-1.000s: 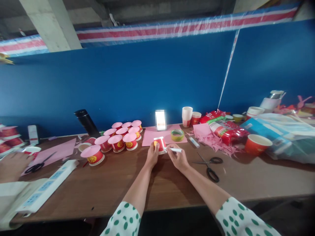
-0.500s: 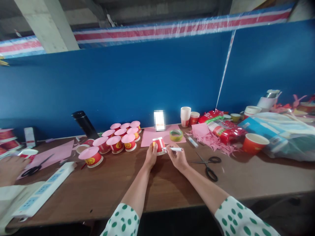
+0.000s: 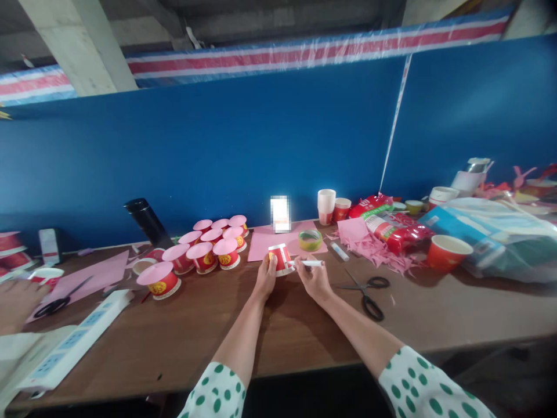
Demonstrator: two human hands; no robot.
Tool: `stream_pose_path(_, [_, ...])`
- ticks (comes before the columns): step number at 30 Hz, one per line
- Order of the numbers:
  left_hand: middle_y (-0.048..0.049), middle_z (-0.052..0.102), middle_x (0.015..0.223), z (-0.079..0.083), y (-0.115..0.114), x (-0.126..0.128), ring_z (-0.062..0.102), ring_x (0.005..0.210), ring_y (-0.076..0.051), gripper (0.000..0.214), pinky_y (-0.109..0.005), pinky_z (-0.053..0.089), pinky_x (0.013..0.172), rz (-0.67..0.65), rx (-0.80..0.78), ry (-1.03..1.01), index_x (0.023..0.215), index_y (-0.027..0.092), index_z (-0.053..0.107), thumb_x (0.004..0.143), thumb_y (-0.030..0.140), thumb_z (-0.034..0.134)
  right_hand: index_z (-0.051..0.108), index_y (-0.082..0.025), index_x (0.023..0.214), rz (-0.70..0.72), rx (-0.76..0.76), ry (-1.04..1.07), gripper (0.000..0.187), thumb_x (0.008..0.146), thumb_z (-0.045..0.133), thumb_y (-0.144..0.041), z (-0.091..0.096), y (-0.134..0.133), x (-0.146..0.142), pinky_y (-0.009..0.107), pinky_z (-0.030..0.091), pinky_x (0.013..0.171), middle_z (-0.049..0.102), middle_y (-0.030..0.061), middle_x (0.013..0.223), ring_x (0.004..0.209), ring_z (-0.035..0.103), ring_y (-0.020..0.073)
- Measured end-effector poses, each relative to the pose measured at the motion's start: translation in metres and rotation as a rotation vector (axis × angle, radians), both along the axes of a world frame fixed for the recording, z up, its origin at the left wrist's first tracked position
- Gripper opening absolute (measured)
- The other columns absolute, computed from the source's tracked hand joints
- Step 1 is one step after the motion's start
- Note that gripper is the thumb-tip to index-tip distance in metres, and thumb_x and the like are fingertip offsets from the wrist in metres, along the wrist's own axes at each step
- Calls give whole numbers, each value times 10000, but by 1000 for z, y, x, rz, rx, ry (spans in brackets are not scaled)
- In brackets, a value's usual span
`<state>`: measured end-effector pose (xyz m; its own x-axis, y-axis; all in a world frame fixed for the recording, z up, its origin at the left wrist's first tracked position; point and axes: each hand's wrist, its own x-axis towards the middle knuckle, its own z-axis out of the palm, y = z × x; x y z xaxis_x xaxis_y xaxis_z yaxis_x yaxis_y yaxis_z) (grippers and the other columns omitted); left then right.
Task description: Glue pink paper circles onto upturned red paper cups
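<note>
At the table [image 3: 209, 325], left fingers [image 3: 270, 265] clasp a red cup [image 3: 281, 259] at its left; right fingers [image 3: 301, 268] pinch a pen [image 3: 313, 263].

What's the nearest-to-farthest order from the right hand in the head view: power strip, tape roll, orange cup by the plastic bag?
From the right hand:
1. Tape roll, just beyond it, on the pink sheet.
2. Orange cup, to the right.
3. Power strip, far left.

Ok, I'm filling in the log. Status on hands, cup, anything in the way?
Left hand holding red paper cup. Right hand holding white pen, tip at cup's side. Black-handled scissors lie open right of that hand.
</note>
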<state>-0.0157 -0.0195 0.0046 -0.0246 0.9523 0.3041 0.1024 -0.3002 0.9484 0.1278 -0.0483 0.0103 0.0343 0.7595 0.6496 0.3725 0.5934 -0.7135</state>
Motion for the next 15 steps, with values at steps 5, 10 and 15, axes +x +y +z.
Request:
stream_pose_path(5, [-45, 619, 772, 1, -1, 0, 565, 789, -191, 377, -307, 423, 774, 0, -6, -24, 895, 146, 580, 784, 482, 451, 553, -165, 727, -6, -8, 5, 215, 853, 416, -273, 0, 0, 0, 218, 452, 570, 611, 29, 618, 546, 569, 128])
stream_pose_path(10, [-52, 633, 810, 1, -1, 0, 577, 799, -192, 395, -303, 433, 769, -10, -14, -60, 953, 145, 575, 791, 481, 442, 556, -162, 715, -42, -23, 21, 212, 839, 430, -280, 2, 1, 1, 220, 457, 569, 621, 37, 607, 530, 578, 130])
stream_pose_path(15, [-49, 643, 847, -1, 0, 0, 584, 798, -183, 385, -303, 434, 778, -32, -15, -88, 961, 154, 576, 798, 472, 435, 563, -159, 683, -87, -40, 38, 224, 824, 446, -287, 0, 4, 2, 219, 459, 556, 623, 39, 566, 499, 581, 131])
